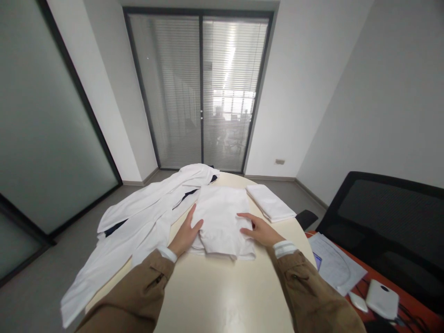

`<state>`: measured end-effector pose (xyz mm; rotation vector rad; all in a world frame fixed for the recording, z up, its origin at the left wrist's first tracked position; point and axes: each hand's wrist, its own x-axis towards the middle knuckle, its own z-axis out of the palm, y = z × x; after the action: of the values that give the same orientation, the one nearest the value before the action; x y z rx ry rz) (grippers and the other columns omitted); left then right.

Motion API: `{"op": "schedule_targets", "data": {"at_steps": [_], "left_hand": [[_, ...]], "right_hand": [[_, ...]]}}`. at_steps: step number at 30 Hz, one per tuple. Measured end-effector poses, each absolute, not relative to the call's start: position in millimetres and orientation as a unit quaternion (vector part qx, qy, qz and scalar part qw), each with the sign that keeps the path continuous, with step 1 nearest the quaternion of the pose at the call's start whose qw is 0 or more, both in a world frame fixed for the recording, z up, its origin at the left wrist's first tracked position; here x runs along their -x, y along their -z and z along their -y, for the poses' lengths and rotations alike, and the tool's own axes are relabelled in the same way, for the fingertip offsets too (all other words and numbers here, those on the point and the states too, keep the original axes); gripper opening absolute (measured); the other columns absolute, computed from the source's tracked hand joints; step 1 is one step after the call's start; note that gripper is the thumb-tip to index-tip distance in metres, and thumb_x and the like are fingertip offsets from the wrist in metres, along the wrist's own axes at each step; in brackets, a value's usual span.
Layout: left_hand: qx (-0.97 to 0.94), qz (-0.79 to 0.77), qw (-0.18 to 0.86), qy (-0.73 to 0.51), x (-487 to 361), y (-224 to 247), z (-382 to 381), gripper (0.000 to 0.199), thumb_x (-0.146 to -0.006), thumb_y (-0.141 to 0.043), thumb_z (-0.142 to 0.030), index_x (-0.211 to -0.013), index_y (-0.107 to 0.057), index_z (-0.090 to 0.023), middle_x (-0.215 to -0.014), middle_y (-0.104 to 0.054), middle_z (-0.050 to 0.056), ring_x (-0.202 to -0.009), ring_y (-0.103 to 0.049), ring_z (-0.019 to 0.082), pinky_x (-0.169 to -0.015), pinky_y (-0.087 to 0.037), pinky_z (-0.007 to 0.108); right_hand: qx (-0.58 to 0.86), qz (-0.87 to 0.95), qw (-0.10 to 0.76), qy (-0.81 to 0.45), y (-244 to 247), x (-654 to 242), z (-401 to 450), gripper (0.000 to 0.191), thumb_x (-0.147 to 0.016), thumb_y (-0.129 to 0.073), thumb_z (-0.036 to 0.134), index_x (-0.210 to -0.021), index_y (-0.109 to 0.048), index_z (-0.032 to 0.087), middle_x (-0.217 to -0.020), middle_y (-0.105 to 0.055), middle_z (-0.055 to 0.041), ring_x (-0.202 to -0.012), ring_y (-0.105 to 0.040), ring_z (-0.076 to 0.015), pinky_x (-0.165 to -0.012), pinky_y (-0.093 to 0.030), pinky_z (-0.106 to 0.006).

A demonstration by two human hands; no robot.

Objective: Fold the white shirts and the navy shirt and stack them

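A white cloth garment (222, 212), folded into a rough rectangle, lies on the round cream table (222, 296) in front of me. My left hand (188, 233) rests along its left edge, thumb and fingers apart. At the right edge, my right hand (260, 229) touches the cloth with its thumb and forefinger spread; its other fingers are partly hidden. The near edge of the garment is uneven, with layers showing. Right of it sits a neatly folded white cloth (272, 202). Unfolded white garments (145, 217) with dark parts spread over the table's left side.
A red-orange seat (412, 319) of a black mesh chair (385, 231) stands at right, carrying papers (336, 263), a white mouse (358, 301), a white box-like device (382, 298) and cables. White sleeves hang past the table's left edge. Behind is a glass partition with blinds (201, 92).
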<state>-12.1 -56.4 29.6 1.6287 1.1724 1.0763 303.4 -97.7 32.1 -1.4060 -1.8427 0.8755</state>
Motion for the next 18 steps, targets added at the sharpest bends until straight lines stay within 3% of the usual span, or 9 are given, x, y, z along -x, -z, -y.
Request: {"op": "schedule_targets", "data": {"at_steps": [2,4,6,7,9,14,18], "left_hand": [[-0.685,-0.451,0.410,-0.399,14,-35,65,0.070,-0.089,-0.059,-0.046,-0.151,-0.039,-0.021,-0.139,-0.058,0.013,-0.103,-0.067,0.023,-0.086,-0.052,0.032],[-0.699,-0.459,0.413,-0.361,16,-38,71,0.065,-0.090,-0.056,-0.048,-0.146,-0.047,-0.018,-0.101,-0.074,0.009,-0.067,-0.067,0.018,-0.065,-0.050,0.029],[-0.692,-0.478,0.421,-0.341,18,-38,73,0.062,-0.086,-0.059,-0.048,-0.138,-0.055,-0.014,-0.065,-0.069,0.001,-0.051,-0.059,0.016,-0.057,-0.046,0.027],[-0.681,-0.487,0.430,-0.339,18,-36,72,0.061,-0.082,-0.063,-0.046,-0.133,-0.059,-0.013,-0.057,-0.064,-0.002,-0.050,-0.058,0.017,-0.056,-0.045,0.027],[-0.634,-0.497,0.479,-0.348,19,-33,68,0.058,-0.074,-0.071,-0.042,-0.122,-0.064,-0.011,-0.056,-0.063,-0.002,-0.053,-0.060,0.017,-0.058,-0.045,0.026],[-0.489,-0.432,0.658,-0.375,23,-32,57,0.045,-0.063,-0.076,-0.031,-0.102,-0.069,-0.011,-0.087,-0.073,0.009,-0.080,-0.067,0.019,-0.076,-0.051,0.029],[-0.590,-0.472,0.557,-0.343,28,-35,58,0.036,-0.068,-0.071,-0.031,-0.100,-0.070,-0.012,-0.079,-0.071,0.005,-0.071,-0.064,0.019,-0.070,-0.048,0.029]], "right_hand": [[0.555,0.664,0.332,-0.376,-35,-301,100,0.064,-0.082,-0.067,0.053,-0.138,-0.051,0.026,-0.107,-0.067,-0.0078,-0.082,-0.068,-0.0231,-0.073,-0.057,-0.038],[0.560,0.611,0.313,-0.464,-39,-298,103,0.068,-0.083,-0.066,0.055,-0.140,-0.043,0.027,-0.092,-0.067,-0.0041,-0.068,-0.067,-0.0196,-0.060,-0.056,-0.033],[0.548,0.575,0.284,-0.538,-41,-296,107,0.070,-0.079,-0.071,0.053,-0.137,-0.041,0.027,-0.085,-0.065,-0.0008,-0.066,-0.067,-0.0176,-0.060,-0.056,-0.031],[0.537,0.569,0.276,-0.559,-43,-295,109,0.069,-0.076,-0.074,0.050,-0.133,-0.043,0.026,-0.085,-0.064,0.0002,-0.068,-0.067,-0.0167,-0.063,-0.057,-0.030],[0.511,0.579,0.272,-0.574,-45,-296,111,0.066,-0.072,-0.078,0.044,-0.127,-0.047,0.024,-0.087,-0.063,0.0010,-0.074,-0.065,-0.0155,-0.069,-0.057,-0.030],[0.482,0.630,0.252,-0.555,-51,-302,113,0.058,-0.072,-0.079,0.038,-0.123,-0.056,0.024,-0.102,-0.063,-0.0018,-0.091,-0.062,-0.0194,-0.080,-0.054,-0.034],[0.468,0.650,0.261,-0.539,-52,-305,112,0.065,-0.069,-0.081,0.038,-0.128,-0.056,0.025,-0.123,-0.061,-0.0045,-0.109,-0.059,-0.0240,-0.096,-0.048,-0.038]]}}
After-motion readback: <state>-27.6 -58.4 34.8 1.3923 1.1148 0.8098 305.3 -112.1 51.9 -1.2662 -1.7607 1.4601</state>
